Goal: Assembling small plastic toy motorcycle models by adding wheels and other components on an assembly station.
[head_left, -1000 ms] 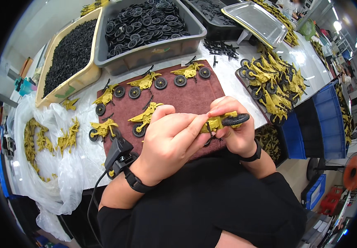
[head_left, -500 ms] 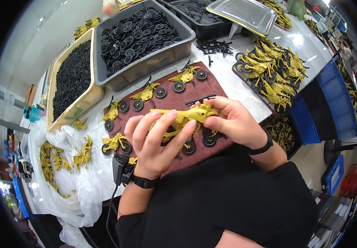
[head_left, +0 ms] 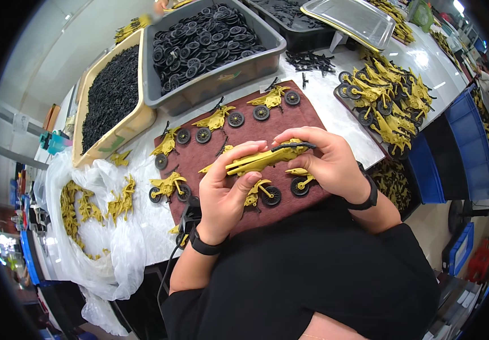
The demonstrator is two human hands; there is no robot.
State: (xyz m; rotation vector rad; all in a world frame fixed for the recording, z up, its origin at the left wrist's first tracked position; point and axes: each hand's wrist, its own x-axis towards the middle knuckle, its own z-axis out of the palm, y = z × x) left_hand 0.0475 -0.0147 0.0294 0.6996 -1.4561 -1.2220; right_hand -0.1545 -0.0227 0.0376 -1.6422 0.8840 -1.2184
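- left hand (head_left: 224, 195): fingers pinch the lower-left end of the yellow motorcycle body (head_left: 261, 160), thumb underneath.
- body: held above the maroon mat (head_left: 312, 116), long axis rising left to right.
- right hand (head_left: 326, 164): fingers closed on its upper-right end, at the black handlebar (head_left: 293, 146); neither hand nearer.

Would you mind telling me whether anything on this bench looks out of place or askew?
Mostly orderly. A few black parts lie scattered loose on the white table beside the metal tray, outside any bin, and one yellow piece sits alone off the maroon mat.
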